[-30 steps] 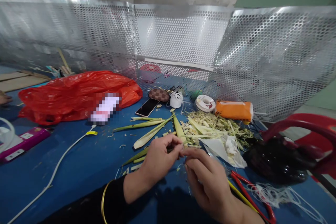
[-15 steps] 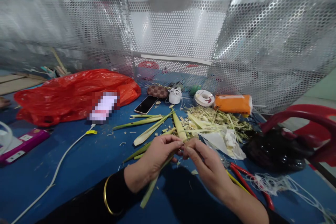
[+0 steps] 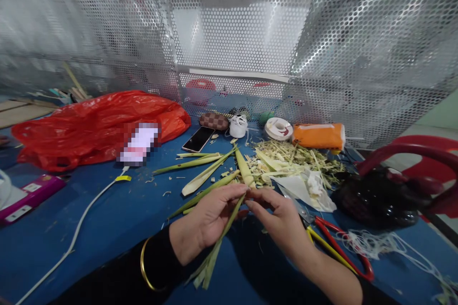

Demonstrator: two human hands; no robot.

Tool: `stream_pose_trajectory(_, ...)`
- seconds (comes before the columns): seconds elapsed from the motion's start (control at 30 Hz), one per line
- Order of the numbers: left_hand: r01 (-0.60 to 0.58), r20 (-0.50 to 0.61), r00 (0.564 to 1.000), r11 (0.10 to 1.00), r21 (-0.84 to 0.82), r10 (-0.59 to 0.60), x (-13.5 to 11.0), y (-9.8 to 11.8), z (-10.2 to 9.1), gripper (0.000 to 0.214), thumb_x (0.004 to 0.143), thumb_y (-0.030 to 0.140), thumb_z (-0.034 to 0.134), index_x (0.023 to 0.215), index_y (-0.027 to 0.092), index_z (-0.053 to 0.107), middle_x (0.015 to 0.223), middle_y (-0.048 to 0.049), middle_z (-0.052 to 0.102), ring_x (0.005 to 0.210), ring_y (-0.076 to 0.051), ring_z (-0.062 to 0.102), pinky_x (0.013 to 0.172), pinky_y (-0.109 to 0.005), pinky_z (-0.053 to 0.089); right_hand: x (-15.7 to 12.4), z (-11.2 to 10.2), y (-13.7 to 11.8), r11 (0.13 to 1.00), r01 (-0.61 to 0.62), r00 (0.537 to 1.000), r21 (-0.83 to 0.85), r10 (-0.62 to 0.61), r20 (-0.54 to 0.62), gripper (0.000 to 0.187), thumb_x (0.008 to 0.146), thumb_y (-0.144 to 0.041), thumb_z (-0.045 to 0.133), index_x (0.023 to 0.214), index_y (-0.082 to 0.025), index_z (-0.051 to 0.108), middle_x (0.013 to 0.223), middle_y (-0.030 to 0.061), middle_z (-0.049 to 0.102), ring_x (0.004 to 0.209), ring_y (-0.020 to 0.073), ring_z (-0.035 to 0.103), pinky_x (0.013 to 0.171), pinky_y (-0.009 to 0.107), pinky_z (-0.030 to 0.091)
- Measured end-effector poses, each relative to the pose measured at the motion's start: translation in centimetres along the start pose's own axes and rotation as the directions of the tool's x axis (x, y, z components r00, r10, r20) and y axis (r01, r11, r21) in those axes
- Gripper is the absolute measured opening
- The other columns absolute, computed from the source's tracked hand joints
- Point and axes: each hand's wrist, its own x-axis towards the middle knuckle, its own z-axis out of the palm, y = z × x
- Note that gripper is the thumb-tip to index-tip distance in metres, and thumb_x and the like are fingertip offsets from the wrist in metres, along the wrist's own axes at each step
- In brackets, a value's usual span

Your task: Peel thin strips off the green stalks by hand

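Note:
My left hand (image 3: 211, 214) and my right hand (image 3: 279, 217) meet over the blue table (image 3: 107, 228), fingertips pinched together on a thin green leaf strip (image 3: 218, 243) that slants down toward me under the left palm. A gold bangle (image 3: 143, 267) sits on my left wrist. Just beyond my fingers lie several long green leaf strips (image 3: 200, 181) and a heap of pale leaf trimmings (image 3: 293, 159).
Red-handled scissors (image 3: 339, 245) and tangled white string (image 3: 386, 243) lie right of my right hand. A black bag (image 3: 375, 198), red chair (image 3: 422, 157), orange packet (image 3: 318, 136), tape roll (image 3: 279, 128), phone (image 3: 198, 139), red plastic bag (image 3: 96, 126), white cable (image 3: 82, 224) and perforated metal screen (image 3: 243, 43) surround the work spot.
The leaf strip has come through my left hand and now hangs longer toward me. Both hands have stayed pinched together and shifted slightly. The view has tilted down a little.

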Motion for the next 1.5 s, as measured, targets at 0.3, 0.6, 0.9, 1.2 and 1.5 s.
stream_pose_trajectory(0.3,0.041,0.116,0.993,0.995,-0.092,-0.03,0.8,-1.2,-0.4,0.014,0.073,0.013,0.072,0.086,0.01,0.068,0.081,-0.0058,0.069,0.067,-0.01,0.062,0.065,-0.021,0.05,0.3,0.4,0.5,0.986,-0.118,0.993,0.116,0.113,0.047,0.015,0.077,-0.029,0.064,0.068,-0.019,0.07,0.069,0.0015,0.063,0.071,0.0172,0.057,0.069,0.03,0.044)
stream_pose_trajectory(0.6,-0.046,-0.023,0.999,0.999,-0.027,0.045,1.3,-1.4,-0.6,0.011,0.074,0.018,0.072,0.078,0.013,0.064,0.066,0.0008,0.061,0.055,-0.008,0.054,0.055,-0.02,0.045,0.4,-0.7,-0.9,0.917,-0.291,0.955,0.272,0.263,0.134,0.016,0.076,-0.032,0.059,0.066,-0.018,0.057,0.064,-0.0011,0.052,0.064,0.0145,0.047,0.062,0.027,0.036)
stream_pose_trajectory(0.9,-0.019,0.018,1.0,0.996,-0.092,0.021,0.7,-1.4,0.1,0.005,0.076,0.012,0.068,0.08,0.01,0.067,0.077,-0.0039,0.067,0.063,-0.009,0.06,0.059,-0.019,0.048,0.5,-0.1,0.7,0.993,-0.117,0.988,0.023,0.114,0.106,0.012,0.075,-0.028,0.064,0.078,-0.019,0.072,0.071,0.0013,0.06,0.067,0.016,0.051,0.066,0.03,0.039)
stream_pose_trajectory(1.2,-0.056,0.019,0.998,0.995,-0.084,0.058,1.1,-1.8,-0.1,0.011,0.07,0.015,0.074,0.078,0.011,0.067,0.075,-0.0032,0.064,0.066,-0.011,0.06,0.064,-0.021,0.05,0.3,0.1,0.4,0.945,-0.258,0.957,0.201,0.222,0.186,0.02,0.076,-0.033,0.061,0.062,-0.019,0.058,0.065,-0.0011,0.054,0.065,0.0145,0.047,0.065,0.029,0.037)
stream_pose_trajectory(1.5,-0.178,-0.171,0.962,0.964,0.197,0.213,1.4,-2.6,-0.6,0.02,0.07,0.015,0.07,0.088,0.012,0.065,0.068,0.0007,0.06,0.051,-0.007,0.051,0.048,-0.018,0.044,0.6,-1.2,-1.2,0.769,-0.449,0.894,0.455,0.392,0.219,0.018,0.07,-0.03,0.064,0.06,-0.017,0.055,0.058,-0.0028,0.049,0.061,0.0124,0.043,0.062,0.026,0.032)
